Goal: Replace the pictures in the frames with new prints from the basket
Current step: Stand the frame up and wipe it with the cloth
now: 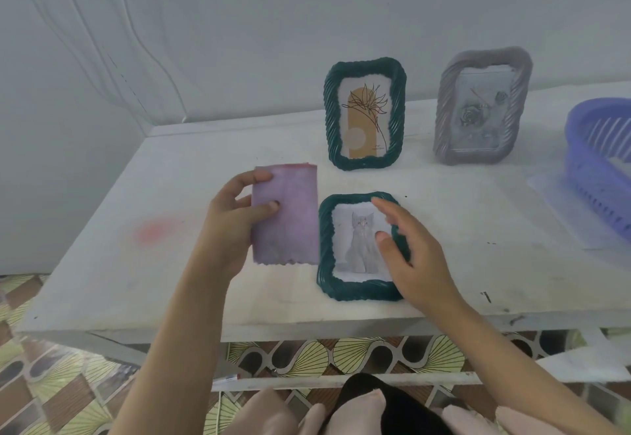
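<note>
A dark green frame [362, 247] lies flat near the front edge of the bench [143, 264], a grey cat print showing in its window. The right hand [409, 250] rests on its right border, fingers loosely spread, gripping nothing. The left hand [235, 223] pinches a pinkish-purple rectangular piece [286, 216] between thumb and fingers, just left of the frame; whether this is the frame's backing or a cloth cannot be determined.

Two further frames stand upright at the far side: a green one [365, 113] and a grey one [481, 107].

Risk: the flat frame lies close to the front edge, and a push from the right hand could slide it off.

The blue basket [594, 175] is cut off at the right; its contents are hard to make out.
</note>
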Available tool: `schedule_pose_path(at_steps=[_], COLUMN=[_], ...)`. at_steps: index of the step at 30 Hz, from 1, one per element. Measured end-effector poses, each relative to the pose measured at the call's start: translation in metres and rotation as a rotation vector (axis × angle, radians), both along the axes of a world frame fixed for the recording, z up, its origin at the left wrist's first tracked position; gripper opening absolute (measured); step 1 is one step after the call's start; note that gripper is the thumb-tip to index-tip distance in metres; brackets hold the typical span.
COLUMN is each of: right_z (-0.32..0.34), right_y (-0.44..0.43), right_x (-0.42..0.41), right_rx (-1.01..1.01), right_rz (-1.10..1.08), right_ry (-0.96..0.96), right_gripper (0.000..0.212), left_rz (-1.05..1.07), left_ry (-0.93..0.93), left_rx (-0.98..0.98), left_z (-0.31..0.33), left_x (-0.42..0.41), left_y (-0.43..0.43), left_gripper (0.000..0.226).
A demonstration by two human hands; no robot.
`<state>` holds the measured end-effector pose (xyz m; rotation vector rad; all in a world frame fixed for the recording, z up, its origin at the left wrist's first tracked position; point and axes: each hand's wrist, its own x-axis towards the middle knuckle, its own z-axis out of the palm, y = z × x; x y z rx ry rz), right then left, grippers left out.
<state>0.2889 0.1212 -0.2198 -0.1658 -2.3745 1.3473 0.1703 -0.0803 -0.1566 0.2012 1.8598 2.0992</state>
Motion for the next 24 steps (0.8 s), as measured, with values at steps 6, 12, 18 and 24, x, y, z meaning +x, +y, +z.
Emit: schedule_pose_path(at_steps=[6, 12, 18, 24], right_z=[0.023, 0.007, -0.005, -0.01], right_y=[-0.019, 0.005, 0.014, -0.005], right_x=[-0.009, -0.015, -0.01, -0.016], right_rx=[-0.426, -0.181, 0.377, 0.654], right_rz=[0.165, -0.019, -0.16, 0.013], right_ry=[0.11, -0.07, -0.22, -0.357], right_gripper=[0.047, 0.046, 0.045, 0.068], left_rz=[-0.121, -0.133, -0.357, -0.444], left_ry=[-0.007, 0.303, 0.52, 0.588], left_rx=[0.055, -0.306, -0.666, -0.792], left_z=[-0.006, -0.037, -0.067, -0.083], left_x=[0.023, 0.035, 0.041, 0.041], left_y=[0.045, 0.054, 0.035, 0.027], left_gripper=[0.034, 0.041, 0.086, 0.122])
